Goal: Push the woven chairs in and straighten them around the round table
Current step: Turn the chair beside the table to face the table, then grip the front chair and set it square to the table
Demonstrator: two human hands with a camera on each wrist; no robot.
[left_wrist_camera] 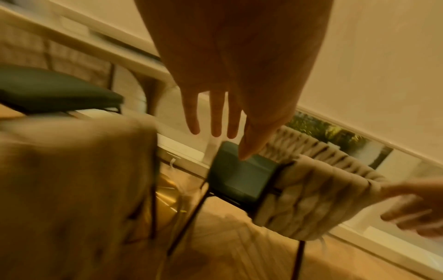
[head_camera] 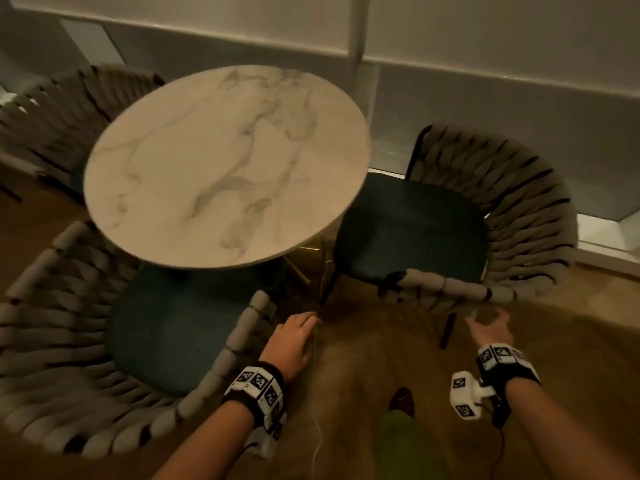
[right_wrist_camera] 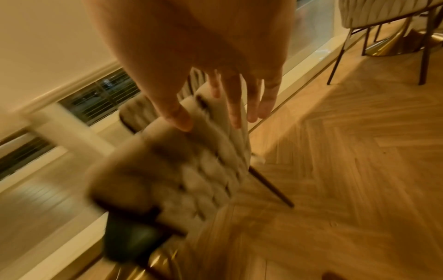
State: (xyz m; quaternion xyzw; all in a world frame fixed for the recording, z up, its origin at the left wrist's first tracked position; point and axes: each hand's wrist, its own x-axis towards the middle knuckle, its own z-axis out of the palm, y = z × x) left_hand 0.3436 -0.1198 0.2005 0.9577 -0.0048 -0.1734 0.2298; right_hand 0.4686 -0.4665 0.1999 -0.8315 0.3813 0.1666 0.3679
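Note:
A round marble-topped table [head_camera: 225, 161] stands in the middle with woven grey chairs around it. The near-left chair [head_camera: 62, 341] has its dark green seat partly under the tabletop. The right chair [head_camera: 512, 216] stands apart from the table, turned at an angle. A third chair [head_camera: 59, 116] sits at the far left. My left hand [head_camera: 294, 341] hangs open between the two near chairs, fingers straight [left_wrist_camera: 215, 123], touching nothing. My right hand [head_camera: 491, 323] is open just below the right chair's woven arm [right_wrist_camera: 215, 151]; whether the fingertips [right_wrist_camera: 182, 123] touch the weave is unclear.
Herringbone wood floor [head_camera: 398, 358] lies open between the two near chairs. A low window ledge and wall [head_camera: 485, 98] run behind the table. The table's brass base [head_camera: 304, 265] shows under the top. A thin white cord [head_camera: 317, 427] trails across the floor. My shoe [head_camera: 401, 400] is below.

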